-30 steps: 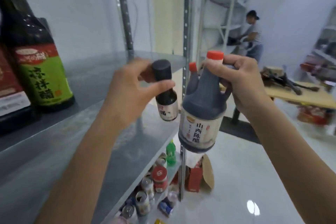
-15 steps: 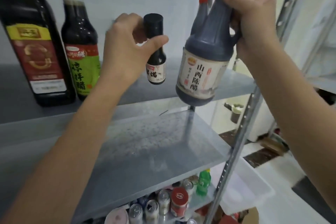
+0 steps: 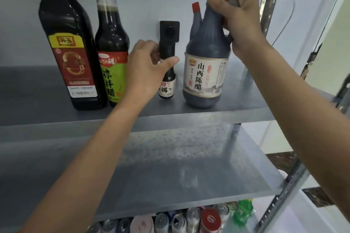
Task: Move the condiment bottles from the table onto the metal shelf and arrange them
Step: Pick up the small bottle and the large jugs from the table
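Fingers [image 3: 171,61] of the left hand [image 3: 144,70] pinch the neck of the small bottle [image 3: 167,86] and the right hand [image 3: 240,24] grips the red-capped jug [image 3: 206,73] by its neck, both bottles upright side by side near the front edge of the metal shelf [image 3: 217,117].

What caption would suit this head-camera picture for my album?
Left hand holds a small black-capped bottle, right hand a red-capped vinegar jug, at the metal shelf.

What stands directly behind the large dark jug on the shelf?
A second bottle: only its red cap and dark neck show. The jug covers its body and any label.
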{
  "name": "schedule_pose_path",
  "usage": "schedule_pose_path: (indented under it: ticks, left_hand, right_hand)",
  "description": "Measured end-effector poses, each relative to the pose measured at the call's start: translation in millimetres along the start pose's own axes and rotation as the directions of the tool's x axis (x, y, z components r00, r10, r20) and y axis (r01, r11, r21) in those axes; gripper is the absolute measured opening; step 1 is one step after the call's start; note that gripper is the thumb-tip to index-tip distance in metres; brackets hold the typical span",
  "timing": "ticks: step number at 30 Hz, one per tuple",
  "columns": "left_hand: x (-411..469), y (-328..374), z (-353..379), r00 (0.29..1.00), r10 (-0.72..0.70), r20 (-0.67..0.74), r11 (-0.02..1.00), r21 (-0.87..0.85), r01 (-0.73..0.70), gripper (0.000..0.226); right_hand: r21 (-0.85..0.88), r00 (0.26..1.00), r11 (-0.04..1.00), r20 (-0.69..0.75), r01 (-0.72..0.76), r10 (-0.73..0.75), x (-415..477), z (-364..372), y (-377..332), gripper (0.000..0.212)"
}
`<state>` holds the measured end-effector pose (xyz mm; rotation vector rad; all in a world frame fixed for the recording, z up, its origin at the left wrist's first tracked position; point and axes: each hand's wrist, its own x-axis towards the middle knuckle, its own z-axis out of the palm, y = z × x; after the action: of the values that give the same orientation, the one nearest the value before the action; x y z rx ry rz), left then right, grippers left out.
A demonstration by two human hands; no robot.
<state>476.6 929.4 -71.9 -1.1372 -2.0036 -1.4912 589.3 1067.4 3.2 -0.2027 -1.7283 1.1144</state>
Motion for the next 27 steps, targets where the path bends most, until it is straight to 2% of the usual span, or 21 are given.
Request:
schedule_pose_path:
  ticks: [4, 8, 14, 19, 22, 24, 27]
  left_hand:
    - [3.5, -3.9, 10.4, 1.0, -0.02, 0.006, 0.998, 0.053, 0.019, 0.024]
    - [6.5, -5.8, 17.5, 0.999, -0.032, 0.019, 0.995, 0.097, 0.03, 0.03]
    - [2.6, -13.1, 26.1, 0.997, -0.078, 0.023, 0.995, 0.068, 0.076, 0.031]
    - [-0.6, -19.1, 28.4, 0.995, -0.063, 0.075, 0.996, 0.06, 0.059, 0.029]
    - [-12.9, -19.1, 23.2, 0.991, -0.046, 0.125, 0.989, 0.143, 0.028, 0.038]
    - [-31.4, -17.8, 14.9, 0.994, 0.0, 0.11, 0.963, 0.269, -0.03, 0.05]
    - [-75.2, -17.3, 1.8, 0.974, 0.223, 0.035, 0.909, 0.355, -0.221, 0.05]
  right_hand:
    - [-0.023, 0.999, 0.998, 0.016, 0.052, -0.052, 10.6, 2.9, 10.4, 0.036]
    - [-0.113, 0.996, 0.991, 0.06, 0.067, -0.061, 20.3, -1.1, 19.1, 0.023]
    - [-0.214, 0.991, 0.974, 0.129, 0.071, -0.044, 27.1, -6.5, 23.5, 0.026]
    - [-0.255, 0.994, 0.965, 0.107, 0.06, -0.033, 15.4, -7.4, 24.8, 0.019]
    - [-0.321, 0.998, 0.947, 0.062, 0.021, -0.002, -6.4, -15.5, 32.0, 0.021]
    - [-0.433, 1.0, 0.902, -0.01, -0.013, 0.009, -28.8, -24.8, 38.9, 0.022]
    - [-0.612, 0.991, 0.785, -0.135, -0.089, 0.007, -87.0, -40.0, 55.6, 0.025]
